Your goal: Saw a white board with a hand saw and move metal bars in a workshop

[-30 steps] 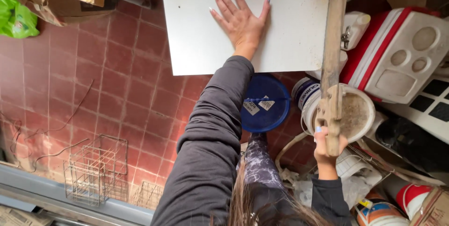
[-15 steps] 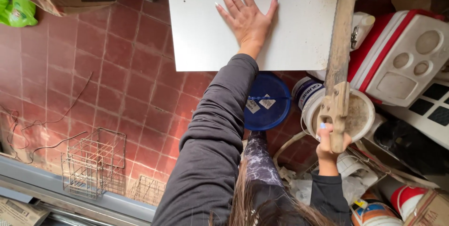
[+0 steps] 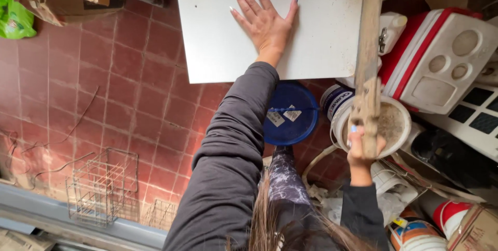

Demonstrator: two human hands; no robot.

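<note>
- Left grip [image 3: 265, 22]: fingers spread, palm flat on smooth white board [image 3: 218, 38], near its lower edge.
- Right grip [image 3: 363, 144]: clamped on rough, dusty wooden plank [image 3: 369, 48] along board's right edge.
- Red tiled floor [image 3: 104, 74] lies left.

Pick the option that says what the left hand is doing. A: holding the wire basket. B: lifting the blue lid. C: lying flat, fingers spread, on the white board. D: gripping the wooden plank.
C: the left hand lies flat with fingers spread on the white board, while the right hand grips the wooden plank.
</note>
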